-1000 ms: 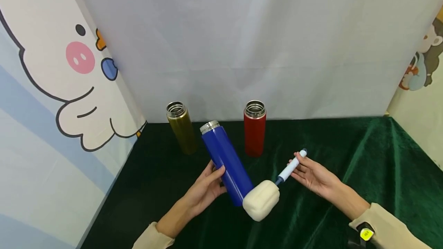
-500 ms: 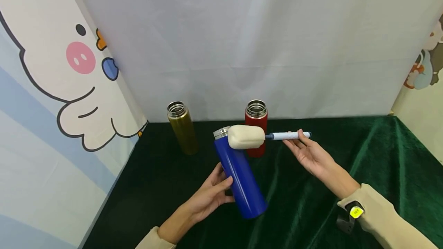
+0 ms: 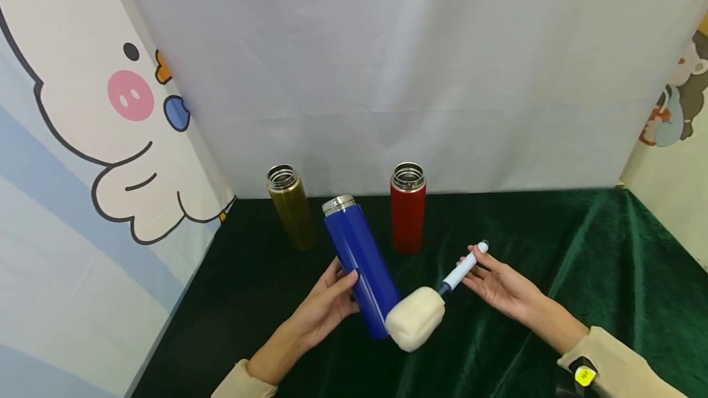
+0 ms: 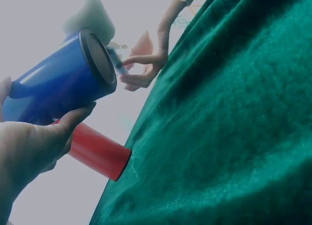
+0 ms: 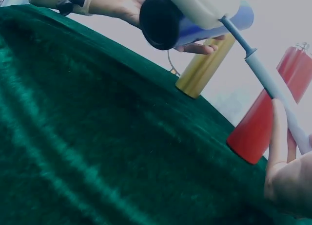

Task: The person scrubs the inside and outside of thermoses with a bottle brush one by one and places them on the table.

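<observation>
My left hand (image 3: 326, 303) grips a blue bottle (image 3: 362, 263) round its middle, tilted with its steel mouth up and to the left. Between thumb and fingers, my right hand (image 3: 500, 284) pinches the pale handle of a sponge bottle brush (image 3: 459, 273). Its cream sponge head (image 3: 416, 318) hangs low, at the bottle's lower end; whether the two touch I cannot tell. In the right wrist view the bottle's dark base (image 5: 160, 23) shows, with the brush's sponge (image 5: 197, 8) overlapping the bottle's side.
Behind my hands stand a gold bottle (image 3: 293, 214) on the left and a red bottle (image 3: 408, 217) to its right, both without lids. A dark green velvet cloth (image 3: 553, 250) covers the table, and a pale curtain (image 3: 387, 66) hangs behind it.
Half a second ago the sponge was up beside the blue bottle's neck; now it is down by the bottle's base, as a second ago. The bottle has shifted slightly up and left.
</observation>
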The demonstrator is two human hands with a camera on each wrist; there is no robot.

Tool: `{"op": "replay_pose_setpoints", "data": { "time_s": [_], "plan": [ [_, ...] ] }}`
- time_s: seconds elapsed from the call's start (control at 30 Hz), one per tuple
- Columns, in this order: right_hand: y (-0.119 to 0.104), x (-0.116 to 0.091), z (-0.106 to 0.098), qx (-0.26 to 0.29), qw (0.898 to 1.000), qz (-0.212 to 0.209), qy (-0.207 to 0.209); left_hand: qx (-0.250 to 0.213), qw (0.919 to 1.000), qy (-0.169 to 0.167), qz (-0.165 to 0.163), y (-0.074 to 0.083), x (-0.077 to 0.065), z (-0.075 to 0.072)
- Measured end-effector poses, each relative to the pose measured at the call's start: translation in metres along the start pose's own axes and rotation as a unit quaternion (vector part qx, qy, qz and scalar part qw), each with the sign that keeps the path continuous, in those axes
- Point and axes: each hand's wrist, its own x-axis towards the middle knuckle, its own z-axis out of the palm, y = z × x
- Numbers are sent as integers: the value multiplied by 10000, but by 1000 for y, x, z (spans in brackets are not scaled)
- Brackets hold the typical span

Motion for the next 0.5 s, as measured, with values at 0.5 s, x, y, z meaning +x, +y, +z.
{"op": "replay_pose_setpoints", "data": {
  "time_s": [0.5],
  "plan": [
    [-6, 7, 12, -1512, 9882, -237, 91, -160, 9988, 114, -439, -3, -3, 1]
  ]
}}
